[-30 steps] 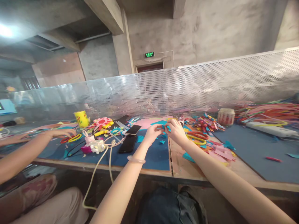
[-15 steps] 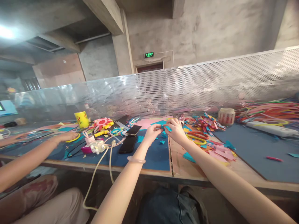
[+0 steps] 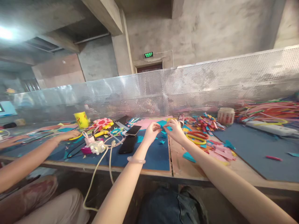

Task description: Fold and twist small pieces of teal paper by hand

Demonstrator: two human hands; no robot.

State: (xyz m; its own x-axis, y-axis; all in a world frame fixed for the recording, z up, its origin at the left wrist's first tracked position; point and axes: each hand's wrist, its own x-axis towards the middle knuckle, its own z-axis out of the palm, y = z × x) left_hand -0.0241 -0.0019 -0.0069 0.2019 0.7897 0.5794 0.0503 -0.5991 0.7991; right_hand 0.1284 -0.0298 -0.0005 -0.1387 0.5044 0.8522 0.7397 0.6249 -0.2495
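Observation:
My left hand (image 3: 151,133) and my right hand (image 3: 174,130) are raised close together over the table's middle, fingers pinched on a small piece of blue paper (image 3: 162,125) between them. Below them, small folded blue pieces (image 3: 162,142) lie on the blue mat (image 3: 149,158). Behind them is a pink sheet (image 3: 146,122). Left of my left hand, two dark phones (image 3: 127,144) lie one behind the other. To the right of my right hand are yellow-handled scissors (image 3: 195,139) among orange and pink paper scraps.
At the left, a neighbour's hand (image 3: 70,135) holds something yellow. A yellow cup (image 3: 81,120), white cables (image 3: 109,161), a glass jar (image 3: 225,116), a power strip (image 3: 272,128) and a paper flower (image 3: 102,123) are on the table. A perforated metal screen (image 3: 149,93) runs behind.
My fingers have shifted slightly, still close together around the blue paper. At the left, the neighbour's hand has moved a little to the right with the yellow thing.

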